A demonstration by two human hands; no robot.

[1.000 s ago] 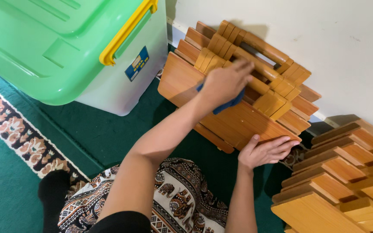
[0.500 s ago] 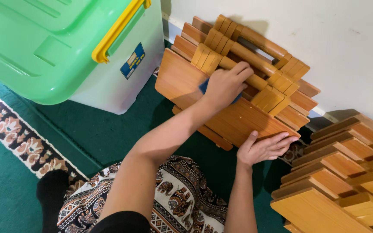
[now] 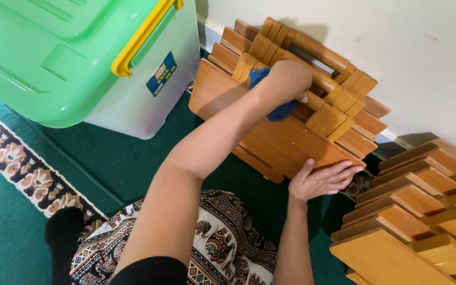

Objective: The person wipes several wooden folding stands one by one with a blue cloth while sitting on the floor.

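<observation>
A folded wooden stand [image 3: 286,142] with a flat panel and slatted hinge leans against the white wall. My left hand [image 3: 286,82] is closed on a blue cloth [image 3: 281,110] and presses it onto the slats near the top of the stand. My right hand [image 3: 320,179] lies flat on the panel's lower right edge, fingers spread and pointing right. More folded stands sit behind the front one, partly hidden.
A large storage box with a green lid [image 3: 54,58] and yellow handle [image 3: 141,37] stands at the left on green carpet [image 3: 133,158]. A pile of similar wooden stands [image 3: 418,216] fills the lower right. A patterned cloth [image 3: 222,248] covers my lap.
My left hand with the blue cloth has slid a little upward across the slats. My right hand has stayed on the panel's lower edge.
</observation>
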